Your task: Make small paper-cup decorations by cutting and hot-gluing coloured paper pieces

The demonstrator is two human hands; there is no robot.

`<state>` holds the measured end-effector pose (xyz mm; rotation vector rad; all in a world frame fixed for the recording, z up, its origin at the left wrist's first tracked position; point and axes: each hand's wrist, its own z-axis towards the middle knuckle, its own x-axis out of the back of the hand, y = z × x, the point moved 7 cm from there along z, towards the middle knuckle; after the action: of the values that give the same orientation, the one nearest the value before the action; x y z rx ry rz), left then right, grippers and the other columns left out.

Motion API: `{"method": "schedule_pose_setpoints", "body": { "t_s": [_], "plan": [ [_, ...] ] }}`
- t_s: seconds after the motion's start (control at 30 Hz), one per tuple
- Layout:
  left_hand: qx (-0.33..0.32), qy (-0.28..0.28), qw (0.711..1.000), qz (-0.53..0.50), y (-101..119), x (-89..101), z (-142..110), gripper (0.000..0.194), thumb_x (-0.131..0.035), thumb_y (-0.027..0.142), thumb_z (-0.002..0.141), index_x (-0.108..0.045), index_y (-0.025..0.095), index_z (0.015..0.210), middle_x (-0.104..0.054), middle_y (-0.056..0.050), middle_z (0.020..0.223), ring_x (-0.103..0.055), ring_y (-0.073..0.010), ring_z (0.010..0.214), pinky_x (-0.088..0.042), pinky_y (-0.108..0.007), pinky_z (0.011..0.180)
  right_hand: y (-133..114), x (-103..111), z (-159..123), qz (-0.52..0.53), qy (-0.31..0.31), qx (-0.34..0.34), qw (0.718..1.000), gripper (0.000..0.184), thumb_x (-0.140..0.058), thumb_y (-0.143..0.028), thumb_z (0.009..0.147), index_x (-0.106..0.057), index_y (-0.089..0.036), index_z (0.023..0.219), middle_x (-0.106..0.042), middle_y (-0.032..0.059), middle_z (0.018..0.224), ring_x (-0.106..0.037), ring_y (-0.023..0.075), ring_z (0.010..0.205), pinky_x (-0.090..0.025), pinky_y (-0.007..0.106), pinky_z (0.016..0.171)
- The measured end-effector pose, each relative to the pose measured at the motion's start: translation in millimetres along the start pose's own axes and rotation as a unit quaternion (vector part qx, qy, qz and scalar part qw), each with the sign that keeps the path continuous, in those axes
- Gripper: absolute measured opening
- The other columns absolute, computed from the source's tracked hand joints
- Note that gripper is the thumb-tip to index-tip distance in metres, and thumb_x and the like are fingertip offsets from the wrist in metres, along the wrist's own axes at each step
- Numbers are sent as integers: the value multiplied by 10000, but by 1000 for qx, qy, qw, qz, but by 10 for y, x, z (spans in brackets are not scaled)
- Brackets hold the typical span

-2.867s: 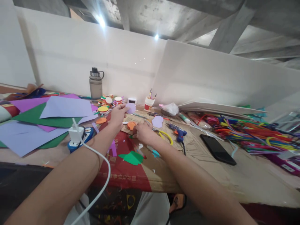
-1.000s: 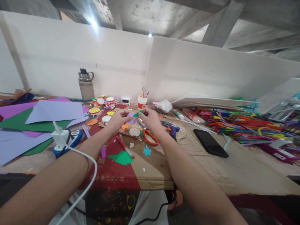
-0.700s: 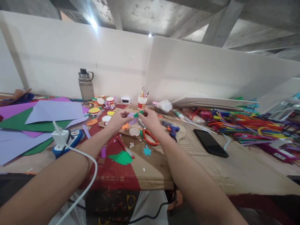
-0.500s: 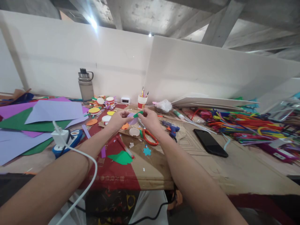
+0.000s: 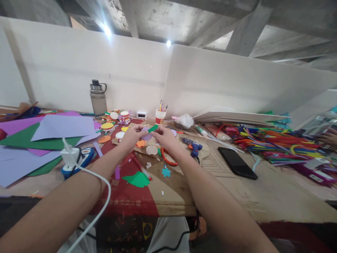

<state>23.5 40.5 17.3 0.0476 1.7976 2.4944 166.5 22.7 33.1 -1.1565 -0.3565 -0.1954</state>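
Paper disc (image 5: pixel 146 136), round and lilac, was pinched in the left hand (image 5: pixel 133 137), a narrow green paper strip (image 5: pixel 153 128) in the right hand (image 5: pixel 167 138), both in front of the red-and-white paper cup (image 5: pixel 160 116). Both pieces looked already cut; whether they were joined could not be told.

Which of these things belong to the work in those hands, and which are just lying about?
Part of the work:
purple paper piece, held by the left hand
green paper piece, at the fingertips of the right hand
probably the blue glue gun and green cutout, as nearby craft supplies

Apparently just lying about:
black phone
water bottle
white charger
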Motion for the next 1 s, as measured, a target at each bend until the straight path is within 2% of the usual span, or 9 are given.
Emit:
{"method": "schedule_pose_setpoints", "body": {
  "t_s": [0.1,0.37,0.6,0.77,1.0],
  "plan": [
    [6,-6,1000,3,3,-13,-10,242,-738,313,603,-642,160,763,-612,4,663,-506,-96,552,-340,-216,502,34,-32,1,14,3,-4,1000,233,-583,-368,740,-622,-161,839,-627,7,773,-530,110,653,-407,223,573],
    [-3,-30,999,29,24,-53,-19,239,-755,338,599,-668,166,740,-636,-5,677,-511,-98,566,-352,-212,502,66,7,1,19,38,-9,999,196,-567,-363,725,-581,-170,696,-543,-26,603,-466,103,562,-361,227,535],
    [-4,-51,998,23,52,-97,-38,256,-754,345,605,-675,165,768,-648,-11,703,-525,-101,584,-359,-209,509,112,-7,21,76,33,-30,996,177,-568,-349,676,-578,-174,700,-540,-33,609,-445,94,521,-357,228,515],
    [1,-49,998,33,34,-93,-41,255,-726,386,642,-675,165,760,-620,-3,670,-483,-91,536,-350,-219,499,86,3,10,30,38,-29,998,194,-554,-360,706,-585,-169,713,-541,-27,621,-459,104,558,-363,232,544],
    [-9,-54,997,55,31,-93,-32,301,-721,405,641,-671,149,791,-634,-8,688,-522,-106,589,-379,-217,535,40,12,2,4,48,-20,999,188,-544,-335,730,-570,-165,657,-536,-25,597,-464,108,571,-369,237,570]
  ]
}}
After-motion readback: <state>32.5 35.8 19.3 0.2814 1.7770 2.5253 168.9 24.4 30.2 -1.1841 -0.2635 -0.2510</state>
